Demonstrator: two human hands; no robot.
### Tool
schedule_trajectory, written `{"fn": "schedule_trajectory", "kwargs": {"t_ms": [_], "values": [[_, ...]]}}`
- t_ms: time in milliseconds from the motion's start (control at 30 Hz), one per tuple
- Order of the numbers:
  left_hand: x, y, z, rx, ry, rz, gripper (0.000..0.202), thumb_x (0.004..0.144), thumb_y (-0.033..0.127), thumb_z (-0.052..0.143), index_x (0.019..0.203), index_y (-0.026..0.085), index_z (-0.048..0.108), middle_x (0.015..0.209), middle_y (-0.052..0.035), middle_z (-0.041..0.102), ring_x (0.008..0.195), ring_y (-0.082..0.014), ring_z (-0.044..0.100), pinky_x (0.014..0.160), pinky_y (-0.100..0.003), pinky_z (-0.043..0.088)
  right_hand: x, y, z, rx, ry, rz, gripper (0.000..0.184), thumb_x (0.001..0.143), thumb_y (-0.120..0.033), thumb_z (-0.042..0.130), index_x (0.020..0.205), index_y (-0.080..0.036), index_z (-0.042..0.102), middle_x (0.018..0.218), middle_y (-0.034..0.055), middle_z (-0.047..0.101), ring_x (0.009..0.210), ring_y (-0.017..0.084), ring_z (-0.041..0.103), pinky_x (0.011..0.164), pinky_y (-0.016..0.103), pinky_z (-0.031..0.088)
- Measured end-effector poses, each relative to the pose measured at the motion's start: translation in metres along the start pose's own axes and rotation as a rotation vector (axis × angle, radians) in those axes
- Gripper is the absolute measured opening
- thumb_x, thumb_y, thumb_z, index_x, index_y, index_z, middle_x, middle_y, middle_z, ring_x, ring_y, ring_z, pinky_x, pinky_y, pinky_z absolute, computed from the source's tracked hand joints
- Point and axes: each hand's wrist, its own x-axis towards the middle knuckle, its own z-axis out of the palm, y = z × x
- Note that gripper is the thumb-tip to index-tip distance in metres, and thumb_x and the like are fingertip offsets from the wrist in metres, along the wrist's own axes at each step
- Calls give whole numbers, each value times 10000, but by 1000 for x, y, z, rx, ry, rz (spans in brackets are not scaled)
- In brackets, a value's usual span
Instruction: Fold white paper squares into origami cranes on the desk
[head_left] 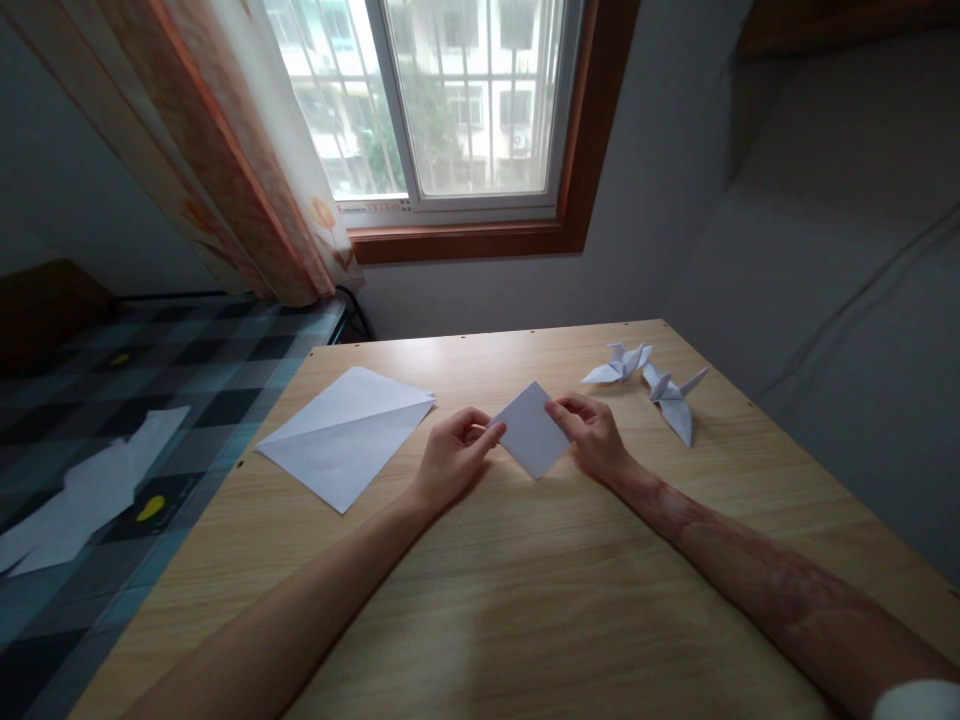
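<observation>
A small white square of folded paper (534,436) is held between my two hands over the wooden table, turned so one corner points away from me. My left hand (459,450) pinches its left corner between thumb and fingers. On the right side, my right hand (591,432) grips the upper right edge, thumb on top and fingers behind. How many layers the folded paper has cannot be made out. Left of my left hand lies a larger white sheet (337,455) with a diagonal crease. Two white paper cranes, one (619,365) behind the other (673,398), rest beyond my right hand.
The wooden table (480,600) reaches toward the wall under a barred window (480,100). At the left, a bed with a checked cover (225,350) holds loose paper pieces (97,500). A patterned curtain (247,150) hangs beside the window.
</observation>
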Motion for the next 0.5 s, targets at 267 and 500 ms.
{"fn": "schedule_trajectory", "kwargs": {"t_ms": [267,500], "values": [[5,-4,-1,-150,82,-49,430,820,534,917,919,172,708,867,-22,774,725,-162,754,708,-288,647,-1,1,0,8,-34,13,364,962,-516,760,793,-195,768,775,34,694,742,200,580,653,305,431],[11,-4,-6,-250,212,-106,521,756,543,959,1025,182,698,890,-37,806,813,-201,790,709,-309,675,-2,4,1,16,-127,-6,373,969,-510,757,778,-190,741,751,22,641,727,182,537,646,294,412]]}}
